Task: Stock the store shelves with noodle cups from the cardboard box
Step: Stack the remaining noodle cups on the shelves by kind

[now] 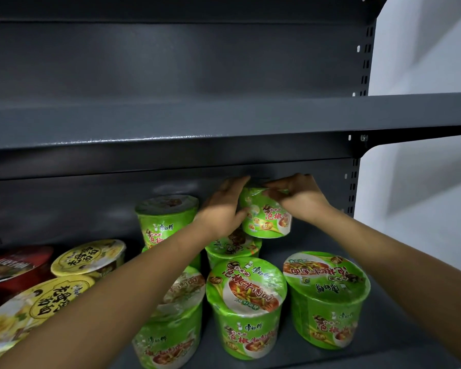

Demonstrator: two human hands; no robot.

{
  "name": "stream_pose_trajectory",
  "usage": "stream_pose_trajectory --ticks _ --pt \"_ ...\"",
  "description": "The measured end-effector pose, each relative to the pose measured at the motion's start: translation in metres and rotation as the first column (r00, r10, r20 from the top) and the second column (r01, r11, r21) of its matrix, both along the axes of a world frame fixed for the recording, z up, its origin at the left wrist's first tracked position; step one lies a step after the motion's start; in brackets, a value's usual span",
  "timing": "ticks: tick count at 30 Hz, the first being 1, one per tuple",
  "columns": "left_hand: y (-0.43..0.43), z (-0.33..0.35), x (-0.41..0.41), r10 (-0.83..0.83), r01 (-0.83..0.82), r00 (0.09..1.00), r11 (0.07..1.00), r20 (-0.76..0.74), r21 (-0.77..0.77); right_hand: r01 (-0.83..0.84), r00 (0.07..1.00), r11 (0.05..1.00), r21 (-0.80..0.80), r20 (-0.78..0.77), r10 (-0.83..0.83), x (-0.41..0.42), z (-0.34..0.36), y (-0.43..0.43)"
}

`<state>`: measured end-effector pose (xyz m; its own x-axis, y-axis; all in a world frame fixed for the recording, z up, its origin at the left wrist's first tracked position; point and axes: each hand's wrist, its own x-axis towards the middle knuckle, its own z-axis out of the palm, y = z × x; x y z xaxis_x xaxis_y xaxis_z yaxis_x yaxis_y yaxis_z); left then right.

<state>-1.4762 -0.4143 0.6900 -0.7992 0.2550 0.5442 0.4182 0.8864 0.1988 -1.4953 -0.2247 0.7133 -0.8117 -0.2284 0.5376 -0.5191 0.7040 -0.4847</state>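
Both hands hold one green noodle cup (266, 218) at the back of the lower shelf (399, 339), on top of another green cup (230, 249). My left hand (224, 209) grips its left side with fingers reaching over the rim. My right hand (298, 198) curls over its top and right side. Several more green cups stand on the shelf: one stacked at the back left (165, 219), and three in front (246, 307) (328, 299) (171, 323). The cardboard box is out of view.
Yellow noodle cups (88, 258) (35, 307) and a red one (14, 265) fill the shelf's left part. The dark upper shelf (224, 121) hangs close above the held cup. A white wall (421, 182) lies to the right. Bare shelf surface shows at the right.
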Motion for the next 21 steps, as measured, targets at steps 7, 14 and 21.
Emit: stream_pose_trajectory --ticks 7,14,21 --pt "-0.037 0.018 0.0 0.109 -0.1 0.994 0.97 0.03 -0.22 -0.036 0.998 0.999 0.027 -0.044 0.037 -0.001 -0.019 -0.043" --pt "-0.056 0.024 0.003 0.141 -0.119 0.99 0.913 0.028 -0.39 0.015 0.994 0.986 0.165 -0.109 0.003 0.004 -0.03 -0.063" --pt "-0.065 0.023 0.006 0.185 -0.148 0.981 0.913 0.062 -0.38 -0.152 0.985 0.922 0.357 0.13 0.112 0.001 -0.007 -0.061"
